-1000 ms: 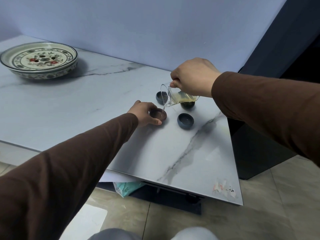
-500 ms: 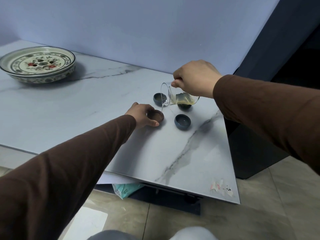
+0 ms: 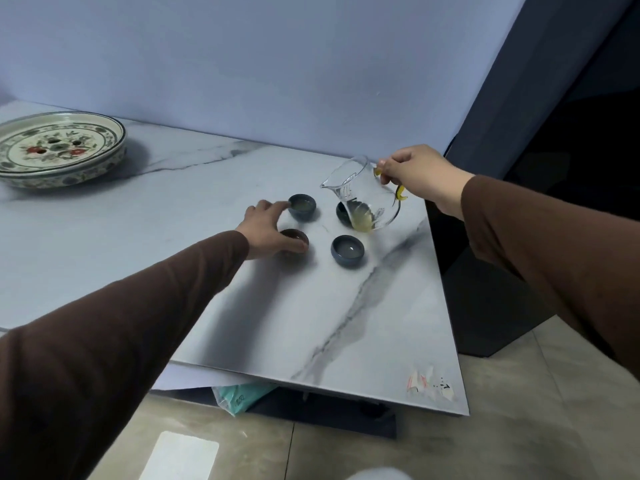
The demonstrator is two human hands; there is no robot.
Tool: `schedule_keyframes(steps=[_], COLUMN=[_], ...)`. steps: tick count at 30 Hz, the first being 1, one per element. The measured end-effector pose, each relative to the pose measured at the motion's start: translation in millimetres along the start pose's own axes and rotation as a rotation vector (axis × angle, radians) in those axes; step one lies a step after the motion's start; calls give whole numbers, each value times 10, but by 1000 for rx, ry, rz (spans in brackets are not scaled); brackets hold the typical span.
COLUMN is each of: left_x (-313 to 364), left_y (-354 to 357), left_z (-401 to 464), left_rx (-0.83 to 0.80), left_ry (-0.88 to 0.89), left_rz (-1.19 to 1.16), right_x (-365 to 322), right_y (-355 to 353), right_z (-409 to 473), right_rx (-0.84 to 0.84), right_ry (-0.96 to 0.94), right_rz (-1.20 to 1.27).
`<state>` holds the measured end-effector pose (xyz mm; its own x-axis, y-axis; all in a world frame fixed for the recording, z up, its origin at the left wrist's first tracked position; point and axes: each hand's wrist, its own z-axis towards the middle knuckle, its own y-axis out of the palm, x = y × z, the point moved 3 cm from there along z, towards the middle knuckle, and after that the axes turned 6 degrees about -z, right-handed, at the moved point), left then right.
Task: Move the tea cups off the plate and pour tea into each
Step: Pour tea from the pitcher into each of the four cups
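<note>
Several small cups stand on the marble table (image 3: 311, 323). My left hand (image 3: 266, 226) rests around a brown cup (image 3: 294, 239), thumb against its near side, while the forefinger reaches toward a blue cup (image 3: 302, 206) holding tea. A second blue cup (image 3: 347, 250) with tea sits to the right. A dark cup (image 3: 342, 212) is half hidden behind the glass pitcher (image 3: 363, 195). My right hand (image 3: 415, 174) grips the pitcher by its yellow handle, nearly upright, with a little yellow tea at the bottom. The floral plate (image 3: 59, 147) stands at the far left, with no cups on it.
A pale wall runs behind the table, and a dark panel rises at the right. The table's right and near edges drop to a tiled floor. A teal bag (image 3: 239, 396) and white sheets stick out under the tabletop.
My right hand has tipped the pitcher back upright and drawn it right, away from the brown cup. The stream has stopped. My left hand stays at the brown cup, its fingers spread wider.
</note>
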<state>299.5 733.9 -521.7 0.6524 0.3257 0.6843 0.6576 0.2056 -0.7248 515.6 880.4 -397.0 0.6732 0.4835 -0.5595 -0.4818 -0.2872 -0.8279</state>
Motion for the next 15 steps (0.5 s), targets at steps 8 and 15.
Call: schedule_keyframes(steps=[8, 15], left_x=[597, 777], left_y=[70, 361], left_z=[604, 986], left_rx=[78, -16], left_ry=[188, 191], left_rz=[155, 355], right_x=[201, 277], right_y=[-304, -281], right_z=[233, 453], right_rx=[85, 55], right_ry=[-39, -136], right_rz=[-322, -551])
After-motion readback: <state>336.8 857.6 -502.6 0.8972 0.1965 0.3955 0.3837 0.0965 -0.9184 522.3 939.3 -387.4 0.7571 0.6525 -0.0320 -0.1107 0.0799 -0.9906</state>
